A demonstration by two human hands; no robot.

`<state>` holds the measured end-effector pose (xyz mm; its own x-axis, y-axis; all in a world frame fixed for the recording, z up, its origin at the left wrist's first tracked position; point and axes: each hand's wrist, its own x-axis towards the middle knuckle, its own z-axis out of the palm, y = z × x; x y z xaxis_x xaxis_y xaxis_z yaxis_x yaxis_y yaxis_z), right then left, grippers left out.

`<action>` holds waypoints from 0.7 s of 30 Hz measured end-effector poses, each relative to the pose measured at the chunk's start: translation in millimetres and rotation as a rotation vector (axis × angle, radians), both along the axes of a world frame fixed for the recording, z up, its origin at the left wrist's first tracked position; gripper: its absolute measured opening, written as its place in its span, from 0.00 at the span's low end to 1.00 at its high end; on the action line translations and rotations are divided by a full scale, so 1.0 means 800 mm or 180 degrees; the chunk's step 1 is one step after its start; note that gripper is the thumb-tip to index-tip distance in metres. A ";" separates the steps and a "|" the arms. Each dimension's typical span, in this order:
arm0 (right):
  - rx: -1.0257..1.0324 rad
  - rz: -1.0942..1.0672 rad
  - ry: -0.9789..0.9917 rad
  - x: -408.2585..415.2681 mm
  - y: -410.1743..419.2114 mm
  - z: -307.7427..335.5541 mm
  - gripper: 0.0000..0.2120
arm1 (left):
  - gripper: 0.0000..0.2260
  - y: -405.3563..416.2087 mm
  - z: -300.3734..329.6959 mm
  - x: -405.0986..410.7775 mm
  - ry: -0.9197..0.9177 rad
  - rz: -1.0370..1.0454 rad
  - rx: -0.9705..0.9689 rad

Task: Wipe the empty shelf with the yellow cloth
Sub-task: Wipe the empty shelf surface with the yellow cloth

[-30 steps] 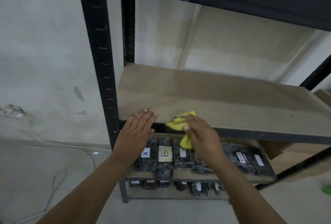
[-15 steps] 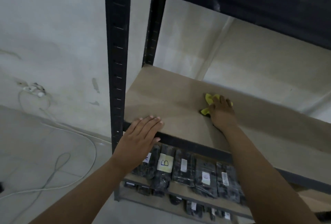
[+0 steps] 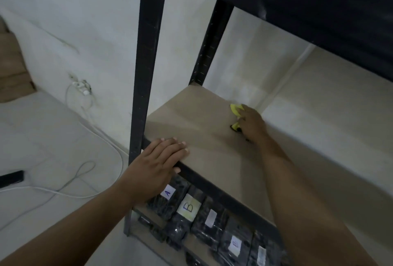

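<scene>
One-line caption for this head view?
Right hand presses yellow cloth on bare shelf; left hand rests flat at its front edge.

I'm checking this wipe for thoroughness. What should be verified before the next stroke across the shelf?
1. Yellow cloth under the right hand: ok.
2. Cloth touching the shelf: ok.
3. Left hand flat on the front edge, bracing: ok.
4. Stroke path free of items: ok where visible.
5. Far right of the shelf wiped: cannot tell.
6. Labelled bags below clear of the cloth: ok.
</scene>
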<state>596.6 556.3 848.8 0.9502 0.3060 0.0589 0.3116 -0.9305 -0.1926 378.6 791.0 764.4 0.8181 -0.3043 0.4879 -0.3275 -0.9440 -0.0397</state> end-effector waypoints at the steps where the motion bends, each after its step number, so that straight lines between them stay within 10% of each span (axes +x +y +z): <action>1: 0.0136 0.0281 0.0003 -0.013 -0.001 -0.001 0.21 | 0.19 0.000 -0.001 -0.001 0.0007 0.0018 -0.0014; 7: 0.0821 0.1340 0.0212 -0.117 -0.021 -0.009 0.19 | 0.19 -0.006 -0.003 -0.006 0.0036 0.0125 -0.0211; 12: 0.1921 0.0214 0.0064 -0.086 -0.029 0.028 0.19 | 0.19 -0.007 -0.006 -0.006 -0.0032 0.0094 -0.0318; 21: 0.0155 -0.0463 0.0188 0.030 0.010 0.009 0.20 | 0.19 0.004 -0.012 0.000 -0.0161 -0.0070 -0.0258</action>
<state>620.2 564.0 855.7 0.9865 0.1631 0.0129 0.1611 -0.9541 -0.2525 378.4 794.3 755.1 0.7853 -0.2798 0.5522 -0.3477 -0.9374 0.0197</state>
